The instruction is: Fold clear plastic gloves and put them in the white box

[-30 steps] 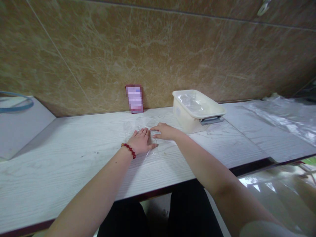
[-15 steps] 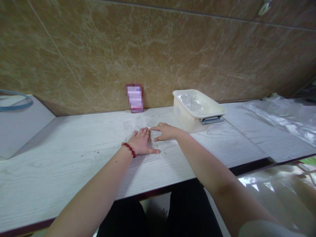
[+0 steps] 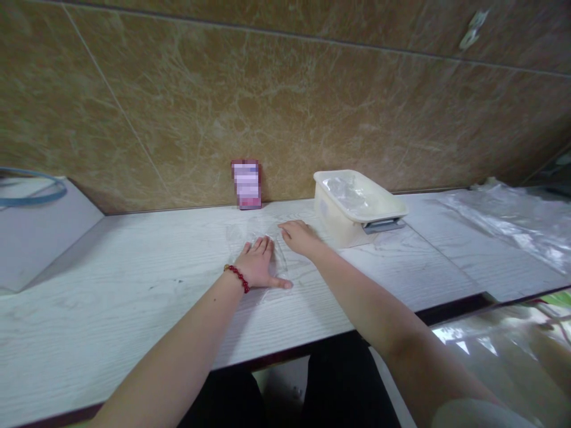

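A thin clear plastic bag (image 3: 279, 257) lies on the white wood-grain table; its outline is faint against the surface. My left hand (image 3: 259, 264) rests flat on it, fingers spread and thumb stretched to the right, with a red bead bracelet (image 3: 237, 275) at the wrist. Just right of it, my right hand (image 3: 300, 236) is closed in a pinch at the bag's upper right edge. What sits between those fingertips is small and faint, but looks like the plastic.
A cream plastic bin (image 3: 341, 223) with a grey handle stands to the right, clear plastic inside. Behind my hands, a phone (image 3: 247, 185) leans on the marbled wall. More clear plastic (image 3: 513, 217) lies far right; a white box (image 3: 44, 232) with a blue band stands left.
My right hand has gone from open finger and thumb to a pinch, at the bag's upper right. My left hand stays flat on the plastic. The view has tilted slightly upward.
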Motion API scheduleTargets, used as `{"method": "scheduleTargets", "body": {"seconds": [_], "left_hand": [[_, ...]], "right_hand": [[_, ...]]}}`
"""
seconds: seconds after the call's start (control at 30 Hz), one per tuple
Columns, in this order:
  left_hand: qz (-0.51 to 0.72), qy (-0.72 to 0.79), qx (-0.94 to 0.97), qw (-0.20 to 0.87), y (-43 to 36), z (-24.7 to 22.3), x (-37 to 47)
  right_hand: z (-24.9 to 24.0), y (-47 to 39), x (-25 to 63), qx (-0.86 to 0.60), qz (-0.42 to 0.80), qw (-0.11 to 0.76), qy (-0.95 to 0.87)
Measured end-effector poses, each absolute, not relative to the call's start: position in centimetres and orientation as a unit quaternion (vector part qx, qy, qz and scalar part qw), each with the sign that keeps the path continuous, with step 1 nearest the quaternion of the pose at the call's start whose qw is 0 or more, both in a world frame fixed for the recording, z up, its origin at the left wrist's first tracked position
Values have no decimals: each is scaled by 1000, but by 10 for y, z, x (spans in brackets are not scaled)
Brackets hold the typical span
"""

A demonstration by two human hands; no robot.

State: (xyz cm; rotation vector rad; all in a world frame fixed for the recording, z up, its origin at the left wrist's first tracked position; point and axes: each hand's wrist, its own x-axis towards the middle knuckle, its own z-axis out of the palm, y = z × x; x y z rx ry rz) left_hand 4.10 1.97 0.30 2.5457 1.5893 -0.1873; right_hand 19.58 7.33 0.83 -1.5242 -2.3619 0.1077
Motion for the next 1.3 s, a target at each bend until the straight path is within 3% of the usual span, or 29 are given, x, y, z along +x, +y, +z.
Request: {"method": "scheduleTargets", "body": {"seconds": [0.27,0.97,1.3], "left_hand": [[-60,523,847,77,19,5,40],[-52,529,844,76,20,4,41],[-68,529,842,84,18,9,41]], "right_hand": [[0,80,193,-552,43,76,-829],[-1,109,196,-477,34,119,-870],[-8,125,182,-495,27,55,-866]]}}
